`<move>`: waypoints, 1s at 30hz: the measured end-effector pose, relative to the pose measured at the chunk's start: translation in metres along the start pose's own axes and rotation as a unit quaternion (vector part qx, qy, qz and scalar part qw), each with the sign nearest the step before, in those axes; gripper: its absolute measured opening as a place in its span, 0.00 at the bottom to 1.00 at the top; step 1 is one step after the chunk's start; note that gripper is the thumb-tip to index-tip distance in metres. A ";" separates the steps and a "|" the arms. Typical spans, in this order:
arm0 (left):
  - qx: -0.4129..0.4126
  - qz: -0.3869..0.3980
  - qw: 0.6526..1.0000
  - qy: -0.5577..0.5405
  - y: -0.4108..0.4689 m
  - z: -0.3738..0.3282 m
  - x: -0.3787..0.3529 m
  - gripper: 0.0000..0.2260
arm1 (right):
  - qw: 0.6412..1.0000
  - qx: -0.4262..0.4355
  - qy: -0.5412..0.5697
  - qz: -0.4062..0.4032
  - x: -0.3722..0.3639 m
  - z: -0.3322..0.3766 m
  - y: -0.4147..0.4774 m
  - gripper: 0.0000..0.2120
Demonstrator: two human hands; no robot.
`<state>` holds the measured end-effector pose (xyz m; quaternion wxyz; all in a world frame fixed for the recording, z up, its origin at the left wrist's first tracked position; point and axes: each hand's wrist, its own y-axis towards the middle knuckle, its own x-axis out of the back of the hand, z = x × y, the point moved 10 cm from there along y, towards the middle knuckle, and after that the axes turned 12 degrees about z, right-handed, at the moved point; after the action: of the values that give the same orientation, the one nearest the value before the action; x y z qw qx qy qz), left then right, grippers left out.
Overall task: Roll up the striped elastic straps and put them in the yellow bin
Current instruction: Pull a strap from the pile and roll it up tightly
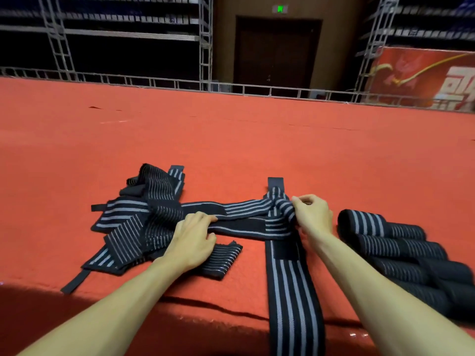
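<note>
**Crossed straps, right hand at the twist**

My right hand pinches the twisted bunch where two striped straps cross, fingers curled tight on it. Left of the bunch, my left hand grips the crosswise strap, whose long axis runs sideways into the loose pile. The lengthwise strap runs from the bunch toward me. Rolled straps lie right of the bunch. I see no yellow bin.
</note>
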<state>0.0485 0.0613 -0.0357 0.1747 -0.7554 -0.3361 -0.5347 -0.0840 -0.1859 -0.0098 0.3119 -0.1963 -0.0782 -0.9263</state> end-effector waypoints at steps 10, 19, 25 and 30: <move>-0.001 0.018 0.988 0.151 0.043 0.046 0.009 0.23 | 0.939 0.110 -0.309 0.101 -0.085 0.057 0.004 0.09; 0.011 -0.067 0.985 0.160 0.066 0.070 0.028 0.16 | 0.697 0.409 -0.585 0.064 -0.174 0.095 -0.022 0.15; 0.039 -0.118 0.987 0.107 0.059 0.081 0.038 0.14 | 0.793 0.305 -0.474 0.229 -0.211 0.073 -0.015 0.21; 0.131 -0.111 0.984 0.039 0.063 0.099 0.041 0.14 | 0.775 0.250 -0.513 0.271 -0.222 0.062 -0.009 0.34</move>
<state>0.1686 0.0907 -0.0283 0.2249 -0.6628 -0.4778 -0.5309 0.0915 -0.0403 -0.0450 0.5013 -0.5708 -0.3987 -0.5136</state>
